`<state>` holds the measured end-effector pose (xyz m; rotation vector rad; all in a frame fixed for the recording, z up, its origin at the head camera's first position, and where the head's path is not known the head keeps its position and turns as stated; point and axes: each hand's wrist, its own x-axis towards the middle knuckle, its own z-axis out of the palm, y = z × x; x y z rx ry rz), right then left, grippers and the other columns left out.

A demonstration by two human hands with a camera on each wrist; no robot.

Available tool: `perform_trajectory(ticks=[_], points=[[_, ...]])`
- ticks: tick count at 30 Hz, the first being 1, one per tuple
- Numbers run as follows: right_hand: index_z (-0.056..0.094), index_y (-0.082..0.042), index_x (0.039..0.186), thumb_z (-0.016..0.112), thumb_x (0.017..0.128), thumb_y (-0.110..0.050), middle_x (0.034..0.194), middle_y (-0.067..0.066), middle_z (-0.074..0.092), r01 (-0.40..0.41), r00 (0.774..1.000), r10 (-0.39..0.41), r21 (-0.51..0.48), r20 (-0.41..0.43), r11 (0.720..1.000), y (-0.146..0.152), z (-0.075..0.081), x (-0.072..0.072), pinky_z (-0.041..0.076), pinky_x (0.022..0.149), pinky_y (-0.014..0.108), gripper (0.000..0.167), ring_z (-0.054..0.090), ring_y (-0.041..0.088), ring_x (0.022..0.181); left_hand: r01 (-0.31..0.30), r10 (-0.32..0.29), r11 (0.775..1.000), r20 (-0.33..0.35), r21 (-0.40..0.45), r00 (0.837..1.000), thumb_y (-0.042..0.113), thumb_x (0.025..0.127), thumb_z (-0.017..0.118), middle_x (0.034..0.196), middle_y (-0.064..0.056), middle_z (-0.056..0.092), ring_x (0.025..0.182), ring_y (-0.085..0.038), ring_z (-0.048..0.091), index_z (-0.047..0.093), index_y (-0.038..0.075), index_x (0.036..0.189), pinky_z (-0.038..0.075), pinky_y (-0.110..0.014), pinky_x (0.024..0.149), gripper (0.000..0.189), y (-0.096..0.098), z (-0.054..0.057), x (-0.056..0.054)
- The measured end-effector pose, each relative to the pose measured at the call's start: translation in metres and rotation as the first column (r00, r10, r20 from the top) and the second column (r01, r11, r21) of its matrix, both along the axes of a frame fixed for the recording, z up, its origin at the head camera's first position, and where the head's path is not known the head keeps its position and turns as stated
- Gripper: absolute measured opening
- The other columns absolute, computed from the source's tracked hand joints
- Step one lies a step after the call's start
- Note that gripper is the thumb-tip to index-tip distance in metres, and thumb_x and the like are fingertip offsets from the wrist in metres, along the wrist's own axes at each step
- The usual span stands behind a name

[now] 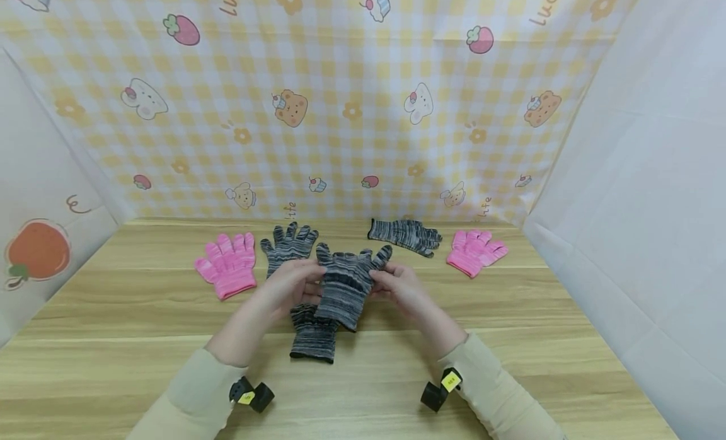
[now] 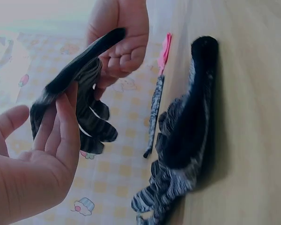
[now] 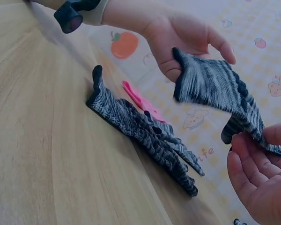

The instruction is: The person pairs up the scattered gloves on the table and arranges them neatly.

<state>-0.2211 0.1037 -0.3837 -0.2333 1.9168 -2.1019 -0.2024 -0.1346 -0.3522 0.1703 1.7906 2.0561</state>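
Observation:
A grey-and-black knit glove (image 1: pixel 344 289) is held up off the table between both hands, its fingers pointing away and its dark-edged cuff toward me. My left hand (image 1: pixel 295 282) holds its left edge, fingers behind the knit and thumb stretched along the side. On the other edge my right hand (image 1: pixel 399 285) pinches it near the finger bases, thumb on top, as the right wrist view shows. Beneath lies another grey glove (image 1: pixel 314 342), cuff toward me, its front part hidden. A further grey glove (image 1: pixel 289 241) lies behind my left hand, partly covered.
One pink glove (image 1: pixel 229 263) lies left and a second pink glove (image 1: pixel 476 251) far right. Another grey glove (image 1: pixel 405 235) lies sideways at the back. The wooden table (image 1: pixel 351 396) ends at a patterned cloth (image 1: pixel 351 144); a white wall (image 1: pixel 641 207) stands right.

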Motion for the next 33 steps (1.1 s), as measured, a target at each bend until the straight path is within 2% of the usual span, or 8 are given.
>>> perform_trajectory(ticks=[4,7,10,14,18,22,26,33], points=[[0.050,-0.005,0.081,0.054,0.095,-0.003,0.077,0.003,0.059,-0.013,0.999,0.014,0.027,-0.031,1.000,-0.003,0.000,0.003,0.054,0.077,0.035,0.015,0.061,0.015,0.069,0.036,-0.036,0.999,0.016,0.015,0.999,0.009,0.093,0.053,0.069,0.002,0.054,0.063,-0.014,0.063,0.047,0.009,0.076,0.057,-0.032,0.067,0.018,-0.004,-0.004,0.001],[0.054,-0.003,0.086,0.054,0.095,-0.003,0.077,0.002,0.061,-0.020,0.999,0.021,0.040,-0.040,0.999,-0.005,0.000,0.005,0.054,0.079,0.038,0.009,0.061,0.015,0.070,0.052,-0.052,0.999,0.020,0.001,0.998,0.009,0.095,0.052,0.082,-0.005,0.056,0.063,-0.014,0.064,0.049,-0.005,0.103,0.057,-0.034,0.068,0.017,-0.009,-0.005,0.003],[0.054,0.000,0.090,0.055,0.094,-0.002,0.078,0.003,0.063,-0.027,0.999,0.029,0.045,-0.037,0.999,-0.007,0.000,0.007,0.053,0.082,0.043,0.005,0.062,0.015,0.070,0.058,-0.058,0.998,0.022,-0.017,0.998,0.011,0.095,0.052,0.116,-0.023,0.051,0.063,-0.013,0.063,0.016,-0.017,0.141,0.057,-0.033,0.069,0.065,-0.013,-0.005,0.006],[0.053,0.001,0.092,0.056,0.094,-0.002,0.078,0.004,0.064,-0.035,0.999,0.036,0.046,-0.011,0.998,-0.010,-0.001,0.010,0.053,0.082,0.045,0.005,0.063,0.016,0.070,0.064,-0.063,0.997,0.044,-0.040,0.997,0.013,0.095,0.055,0.150,-0.033,0.015,0.061,-0.012,0.062,-0.013,-0.010,0.145,0.057,-0.032,0.067,0.088,-0.016,-0.005,0.006],[0.055,0.001,0.094,0.057,0.094,-0.003,0.080,0.005,0.065,-0.048,0.999,0.048,0.043,0.002,0.998,-0.014,0.000,0.012,0.054,0.080,0.043,0.005,0.063,0.017,0.069,0.062,-0.058,0.994,0.055,-0.085,0.997,0.015,0.093,0.059,0.145,-0.033,0.023,0.059,-0.014,0.061,-0.003,-0.011,0.147,0.057,-0.033,0.065,0.086,-0.017,-0.005,0.005],[0.051,-0.003,0.089,0.058,0.093,-0.003,0.075,0.003,0.062,-0.070,0.998,0.070,0.054,-0.006,0.996,-0.019,0.000,0.014,0.054,0.080,0.045,0.008,0.063,0.016,0.068,0.062,-0.059,0.991,0.033,-0.120,0.998,0.013,0.092,0.060,0.106,-0.022,0.046,0.056,-0.016,0.059,0.024,-0.008,0.128,0.057,-0.034,0.064,0.055,-0.019,-0.005,0.004],[0.050,-0.002,0.090,0.059,0.092,-0.001,0.074,0.002,0.061,-0.082,0.996,0.083,0.067,-0.014,0.994,-0.026,0.001,0.016,0.054,0.079,0.047,0.009,0.063,0.015,0.067,0.078,-0.077,0.989,0.011,-0.123,0.997,0.008,0.092,0.058,0.089,-0.013,0.057,0.055,-0.016,0.060,0.027,-0.003,0.119,0.057,-0.034,0.061,0.043,-0.023,-0.006,0.002],[0.058,0.006,0.106,0.064,0.092,-0.011,0.088,0.006,0.069,-0.096,0.995,0.093,0.146,0.031,0.985,-0.040,0.001,0.016,0.055,0.079,0.037,0.024,0.066,0.013,0.077,0.101,-0.102,0.986,0.001,-0.130,0.995,0.004,0.092,0.058,0.112,-0.025,0.058,0.057,-0.016,0.062,0.009,-0.001,0.151,0.057,-0.037,0.062,0.077,-0.029,-0.008,-0.001]])
